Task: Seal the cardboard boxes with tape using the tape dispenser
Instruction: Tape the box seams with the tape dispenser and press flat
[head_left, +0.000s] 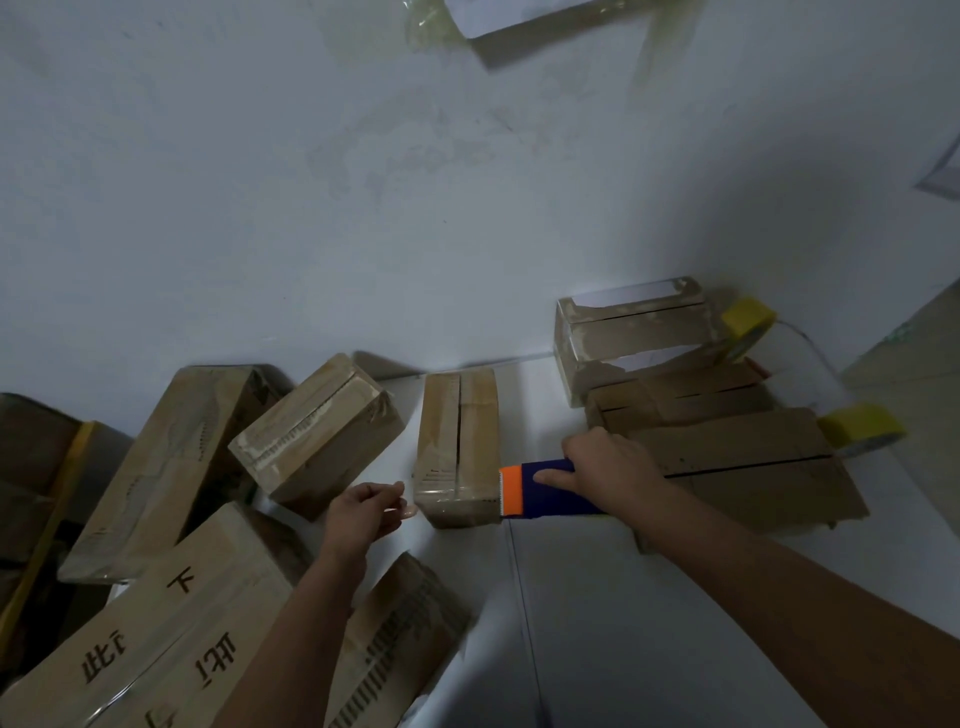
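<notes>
white counter (675, 597) with open room at the near right; cardboard boxes crowded along the left and far edge. small upright box (457, 447) at centre, top seam still split. right hand (602, 467) gripping blue-and-orange tape dispenser (535, 491) against its near right corner. left hand (366, 512) just left, fingers loosely curled, pinching tape end.
</notes>
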